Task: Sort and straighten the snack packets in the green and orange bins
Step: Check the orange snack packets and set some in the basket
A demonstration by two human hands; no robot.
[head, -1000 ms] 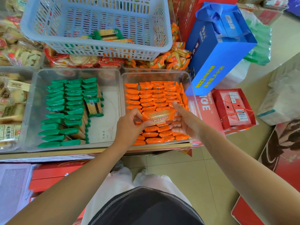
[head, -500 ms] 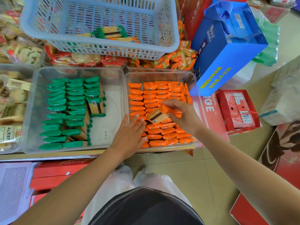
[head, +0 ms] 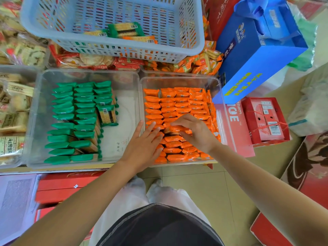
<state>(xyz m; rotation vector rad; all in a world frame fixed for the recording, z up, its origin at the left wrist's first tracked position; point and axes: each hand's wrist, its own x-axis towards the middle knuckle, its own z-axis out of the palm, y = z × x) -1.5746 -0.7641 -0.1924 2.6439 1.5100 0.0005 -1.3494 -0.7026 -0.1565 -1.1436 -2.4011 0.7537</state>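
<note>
Two clear bins sit side by side. The left bin (head: pixel 127 80) holds rows of green snack packets (head: pixel 74 119), with one green packet (head: pixel 107 115) lying face up at the right of the rows. The right bin (head: pixel 177 80) is packed with orange snack packets (head: pixel 170 103). My right hand (head: pixel 197 132) grips one orange packet (head: pixel 175 129) with curled fingers, low among the rows in the middle of the orange bin. My left hand (head: pixel 143 146) lies flat with straight fingers on the orange packets at the bin's left front.
A pale blue slotted basket (head: pixel 113 48) with a few green and orange packets stands behind the bins. A blue gift bag (head: pixel 255 55) leans at the right, red boxes (head: pixel 264 121) beside it. Other snack bins (head: pixel 12 110) sit at the left. Tiled floor lies below.
My right hand has brought the orange packet down from above the bin into the rows. My left hand let go of it and now presses flat on the packets.
</note>
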